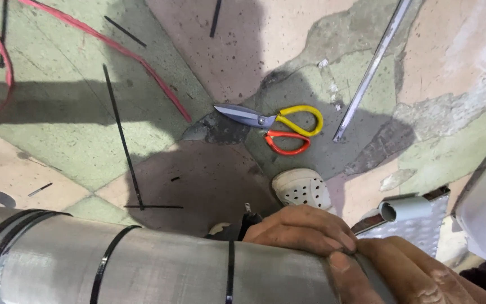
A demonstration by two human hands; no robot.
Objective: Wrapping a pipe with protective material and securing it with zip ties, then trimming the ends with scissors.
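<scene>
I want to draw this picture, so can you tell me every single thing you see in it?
Big pipe: one, grey and mesh-covered, across the bottom.
Straps on the pipe: several, black, wrapped around it.
Scissors: one pair, one yellow handle and one orange, shut, on the floor in the middle.
Loose cable ties: a few, black, on the floor at left and top.
Cord: one, red, on the floor at upper left.
Metal strip: one, grey, on the floor at upper right.
Small tube: one, pale grey, at right.
Floor: patchy green, pink and grey.
Shoe: one, white with holes, below the scissors.
Left hand: resting on the pipe.
Right hand: resting on the pipe, touching the left.
</scene>
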